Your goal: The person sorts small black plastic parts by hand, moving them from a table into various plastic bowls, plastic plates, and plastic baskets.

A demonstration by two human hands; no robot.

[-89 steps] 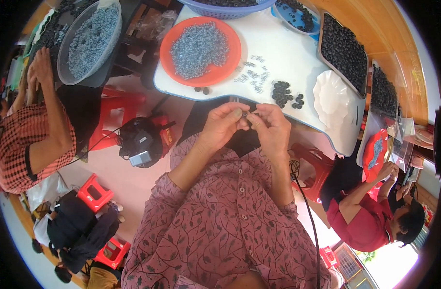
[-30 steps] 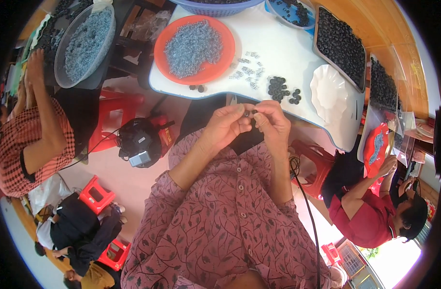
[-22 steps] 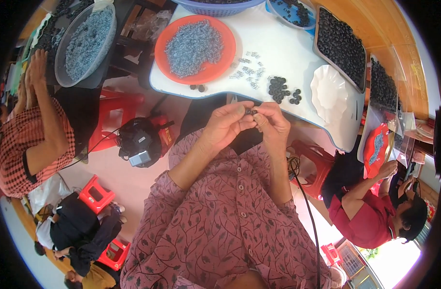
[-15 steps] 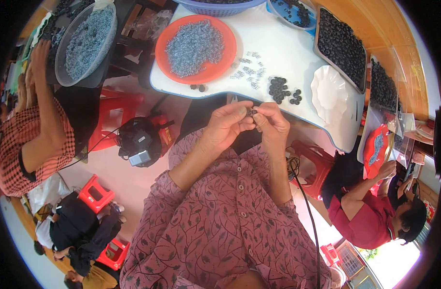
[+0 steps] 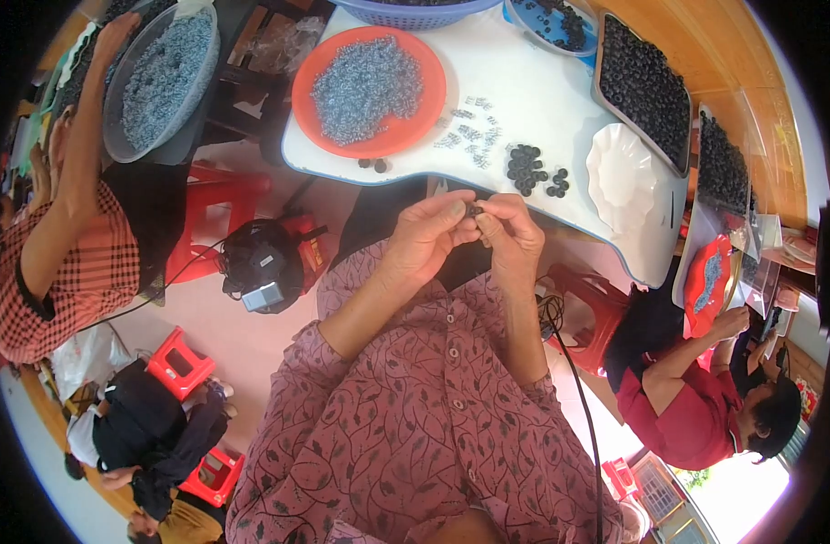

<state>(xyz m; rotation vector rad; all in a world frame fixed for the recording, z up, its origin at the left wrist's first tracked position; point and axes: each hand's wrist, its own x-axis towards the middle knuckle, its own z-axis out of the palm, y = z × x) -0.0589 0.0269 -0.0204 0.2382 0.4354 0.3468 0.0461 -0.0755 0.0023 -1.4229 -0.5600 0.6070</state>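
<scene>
My left hand [image 5: 426,238] and my right hand [image 5: 513,234] meet just off the table's near edge. Pinched between their fingertips is a small dark round part [image 5: 474,209], mostly covered by the fingers. Past my right hand, on the white table [image 5: 542,100], lies a loose group of small black round caps [image 5: 526,169]. Left of them are scattered shiny, spring-like pieces [image 5: 469,134]. A red round tray [image 5: 306,118] carries a heap of similar silvery-blue pieces [image 5: 365,91]. Two black caps [image 5: 372,165] sit by the edge below the tray.
A white scalloped dish [image 5: 619,168] stands at the table's right, beside a metal tray of black parts [image 5: 642,86]. A purple basket [image 5: 415,16] and a blue bowl [image 5: 556,27] are at the back. Co-workers sit left and right. A black cable [image 5: 578,390] hangs by my right side.
My hands stay almost in place, with the dark part still between the fingertips. At left, the co-worker's arm has reached farther up, past the clear bowl.
</scene>
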